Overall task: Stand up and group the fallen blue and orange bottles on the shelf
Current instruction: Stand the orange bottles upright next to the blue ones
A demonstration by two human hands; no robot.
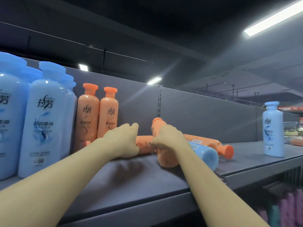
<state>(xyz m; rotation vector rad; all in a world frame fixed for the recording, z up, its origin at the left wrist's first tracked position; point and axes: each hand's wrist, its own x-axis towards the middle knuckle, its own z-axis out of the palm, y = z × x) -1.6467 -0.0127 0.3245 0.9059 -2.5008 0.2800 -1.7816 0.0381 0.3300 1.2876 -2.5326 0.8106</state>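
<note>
On grey metal shelf (pixel 147 182), mid-depth: right hand (pixel 168 138) grips tilted orange plastic bottle (pixel 165 156); left hand (pixel 124 141) curls round fallen orange bottle (pixel 144 144). Right: fallen blue bottle (pixel 205 152), third fallen orange bottle (pixel 213 144). Far left: two upright orange bottles (pixel 98 115), large blue bottles (pixel 47 120). Far right: one upright small blue bottle (pixel 273 130).

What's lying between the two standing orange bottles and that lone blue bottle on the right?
Head view: fallen orange bottles and a fallen blue bottle, with both hands among them.

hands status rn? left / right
Left hand: grips a fallen orange bottle lying on the shelf.
Right hand: grips a tilted orange bottle.
</note>
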